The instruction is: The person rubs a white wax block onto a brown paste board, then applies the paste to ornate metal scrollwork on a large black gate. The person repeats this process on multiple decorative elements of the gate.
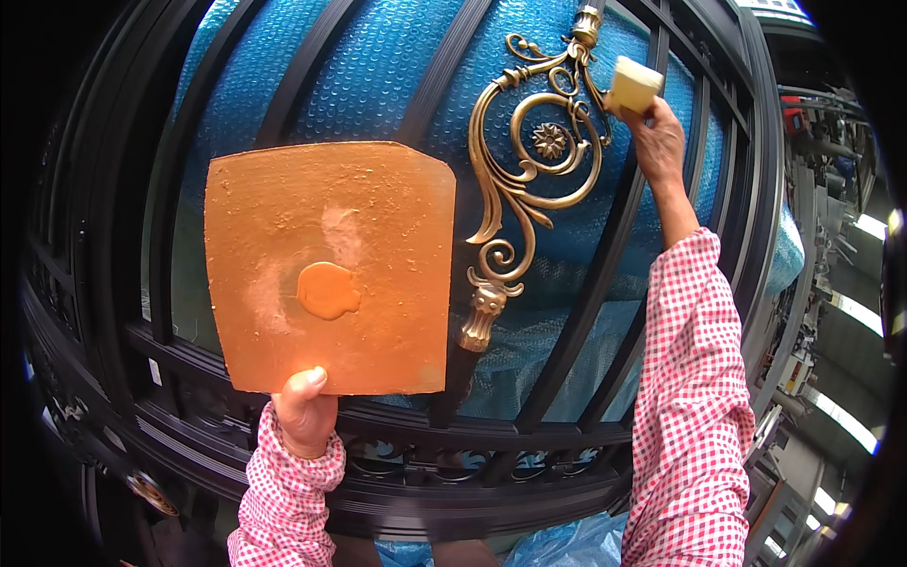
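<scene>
My left hand [305, 412] grips the lower edge of a flat orange-coated board [387, 227], thumb on its front. A wet-looking orange paint blob [329, 290] sits near the board's middle, with paler smears around it. Up at the right, my right hand [657, 137] is closed on a pale yellow sponge [635, 85]. The sponge is beside the upper right edge of a gold-bronze scrollwork ornament [493, 180]; whether they touch I cannot tell. The ornament has curling arms, a flower rosette [549, 141] and ribbed end caps.
Dark metal bars [590, 293] of a gate run behind the ornament, with blue bubble wrap [368, 85] behind them. A dark lower rail [491, 435] crosses below. A round handle or lock [151, 493] shows at lower left. Cluttered workshop equipment [822, 189] stands at the right.
</scene>
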`<state>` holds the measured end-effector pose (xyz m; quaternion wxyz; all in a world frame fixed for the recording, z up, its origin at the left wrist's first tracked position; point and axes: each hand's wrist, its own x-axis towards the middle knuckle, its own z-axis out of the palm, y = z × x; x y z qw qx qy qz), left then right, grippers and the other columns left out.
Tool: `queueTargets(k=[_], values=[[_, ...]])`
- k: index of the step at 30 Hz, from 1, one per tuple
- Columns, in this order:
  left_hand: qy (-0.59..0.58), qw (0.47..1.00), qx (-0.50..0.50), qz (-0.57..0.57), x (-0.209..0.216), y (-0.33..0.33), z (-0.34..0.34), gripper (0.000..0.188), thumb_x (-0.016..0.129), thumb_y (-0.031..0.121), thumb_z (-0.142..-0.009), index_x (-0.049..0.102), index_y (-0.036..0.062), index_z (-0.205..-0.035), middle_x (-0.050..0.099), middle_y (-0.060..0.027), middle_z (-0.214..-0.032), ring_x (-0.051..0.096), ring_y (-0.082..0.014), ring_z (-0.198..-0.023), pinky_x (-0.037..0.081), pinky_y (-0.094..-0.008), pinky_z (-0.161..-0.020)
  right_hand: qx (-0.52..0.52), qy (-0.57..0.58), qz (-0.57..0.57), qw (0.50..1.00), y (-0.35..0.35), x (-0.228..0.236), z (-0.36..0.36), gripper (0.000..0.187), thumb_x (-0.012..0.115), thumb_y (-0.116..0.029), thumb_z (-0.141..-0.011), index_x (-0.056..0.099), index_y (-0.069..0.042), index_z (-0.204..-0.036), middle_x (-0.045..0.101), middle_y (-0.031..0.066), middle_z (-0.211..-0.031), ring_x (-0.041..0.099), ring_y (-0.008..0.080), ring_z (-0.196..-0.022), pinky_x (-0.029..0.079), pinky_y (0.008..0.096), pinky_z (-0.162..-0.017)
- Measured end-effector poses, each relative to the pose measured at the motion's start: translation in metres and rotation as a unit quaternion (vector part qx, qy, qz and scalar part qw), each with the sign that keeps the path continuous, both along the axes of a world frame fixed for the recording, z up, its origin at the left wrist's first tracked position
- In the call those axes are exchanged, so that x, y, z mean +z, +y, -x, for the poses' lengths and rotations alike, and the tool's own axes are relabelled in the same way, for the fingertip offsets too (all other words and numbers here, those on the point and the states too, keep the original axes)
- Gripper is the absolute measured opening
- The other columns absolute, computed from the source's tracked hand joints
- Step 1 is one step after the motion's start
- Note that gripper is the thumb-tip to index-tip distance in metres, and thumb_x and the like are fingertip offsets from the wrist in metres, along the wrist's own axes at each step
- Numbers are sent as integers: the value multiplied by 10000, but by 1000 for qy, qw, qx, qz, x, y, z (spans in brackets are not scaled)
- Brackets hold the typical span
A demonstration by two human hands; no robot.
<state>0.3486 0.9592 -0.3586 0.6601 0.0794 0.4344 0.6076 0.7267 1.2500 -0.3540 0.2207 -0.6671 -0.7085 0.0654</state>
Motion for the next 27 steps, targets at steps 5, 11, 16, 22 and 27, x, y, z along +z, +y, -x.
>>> queueTargets(k=[5, 11, 16, 22, 27], values=[[-9, 1000, -24, 17, 2, 0, 1, 612, 542, 112, -719, 376, 13, -1299, 485, -129, -1251, 489, -264, -1149, 404, -396, -961, 34, 28, -33, 998, 14, -1, 12, 337, 689, -331, -775, 659, -84, -1002, 651, 90, -922, 616, 232, -850, 468, 342, -750], [0, 1000, 9, 4, 5, -2, -6, 602, 538, 120, -724, 380, 11, -1295, 490, -121, -1252, 505, -259, -1128, 410, -389, -954, 9, 26, -16, 999, 3, -9, -5, 338, 677, -337, -773, 655, -86, -999, 651, 98, -930, 615, 243, -872, 464, 343, -771], [-43, 995, -54, -69, -3, -3, 4, 562, 523, 121, -748, 396, 4, -1283, 516, -120, -1228, 519, -246, -1111, 418, -374, -937, 10, 19, -46, 999, 9, -12, -1, 373, 677, -377, -769, 657, -74, -985, 645, 94, -881, 616, 250, -839, 462, 353, -748], [-4, 1000, 19, -15, 4, -6, 2, 561, 519, 128, -759, 396, 5, -1292, 527, -121, -1219, 526, -249, -1103, 412, -369, -942, 4, 16, -57, 998, -18, -17, -1, 301, 674, -321, -793, 659, -76, -968, 641, 82, -851, 619, 242, -812, 467, 339, -719], [12, 999, 42, 1, 6, -10, 4, 576, 526, 125, -742, 390, 1, -1288, 515, -126, -1218, 515, -261, -1111, 411, -386, -945, 11, 25, -47, 998, -46, -13, -8, 321, 678, -328, -787, 648, -59, -961, 640, 86, -869, 611, 251, -823, 469, 344, -727]])
